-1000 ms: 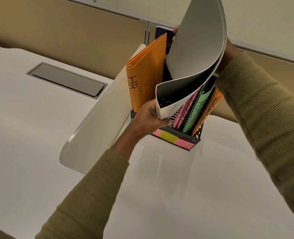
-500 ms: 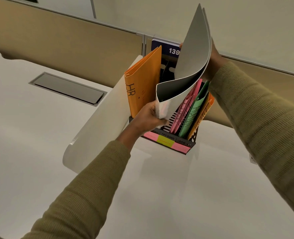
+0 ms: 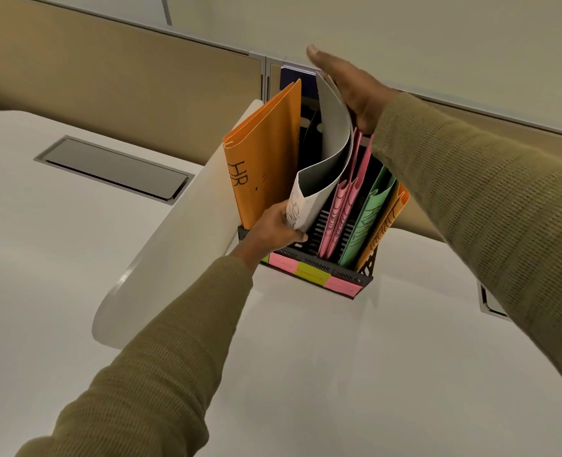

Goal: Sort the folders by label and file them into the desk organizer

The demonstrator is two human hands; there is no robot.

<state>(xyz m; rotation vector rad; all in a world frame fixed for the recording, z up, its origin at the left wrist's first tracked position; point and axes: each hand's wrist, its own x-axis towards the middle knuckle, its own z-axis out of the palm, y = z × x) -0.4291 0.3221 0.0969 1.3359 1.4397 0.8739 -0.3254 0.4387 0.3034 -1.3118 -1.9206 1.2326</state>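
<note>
A black mesh desk organizer [image 3: 345, 275] stands on the white desk, with pink and yellow labels along its front. An orange folder marked HR [image 3: 266, 159] stands in its left slot. Pink folders [image 3: 342, 212], a green folder [image 3: 368, 219] and another orange folder [image 3: 388, 219] stand in the right slots. A bent white folder [image 3: 325, 169] sits partly in a middle slot. My left hand [image 3: 276, 225] grips its lower front corner. My right hand [image 3: 352, 87] presses flat with straight fingers on its upper edge.
A curved white divider panel [image 3: 160, 255] runs from the organizer toward me on the left. A grey cable hatch [image 3: 111, 166] is set in the desk at far left, another at the right edge [image 3: 490, 301]. Tan partition walls stand behind.
The white folder has gone down into the organizer and bends less high. My right hand has moved from behind the folder to lying flat on its top edge.
</note>
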